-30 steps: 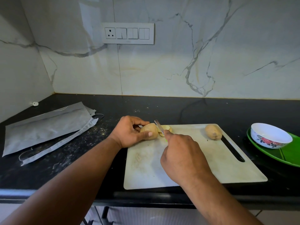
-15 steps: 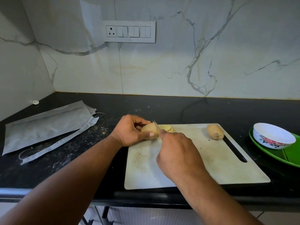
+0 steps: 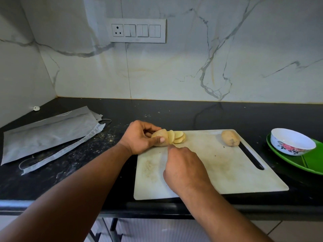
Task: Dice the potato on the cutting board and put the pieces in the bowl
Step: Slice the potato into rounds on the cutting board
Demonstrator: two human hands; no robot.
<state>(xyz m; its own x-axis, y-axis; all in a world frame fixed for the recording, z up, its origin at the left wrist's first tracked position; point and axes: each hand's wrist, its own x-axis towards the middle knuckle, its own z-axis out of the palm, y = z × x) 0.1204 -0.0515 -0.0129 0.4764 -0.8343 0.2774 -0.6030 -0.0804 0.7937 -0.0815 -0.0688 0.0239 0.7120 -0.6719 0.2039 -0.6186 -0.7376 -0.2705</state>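
On the white cutting board [image 3: 225, 165] my left hand [image 3: 139, 137] grips a partly sliced potato [image 3: 160, 137] at the board's far left corner. Several round slices [image 3: 177, 137] lean against its cut end. My right hand [image 3: 183, 170] is curled round a knife handle just in front of the potato; the knife itself is hidden by the hand. A second, whole potato [image 3: 230, 138] lies at the board's far right. The white bowl [image 3: 292, 141] with a red flower pattern stands to the right of the board and looks empty.
The bowl sits on a green plate [image 3: 297, 165] on the black countertop [image 3: 174, 114]. Grey bags [image 3: 49, 133] lie on the counter to the left. A marble wall with a switch panel [image 3: 138, 30] rises behind. The counter's front edge is close below the board.
The knife blade, visible above the potato earlier, has dropped out of sight. More slices now lie fanned out beside the potato. My right hand has moved slightly toward me.
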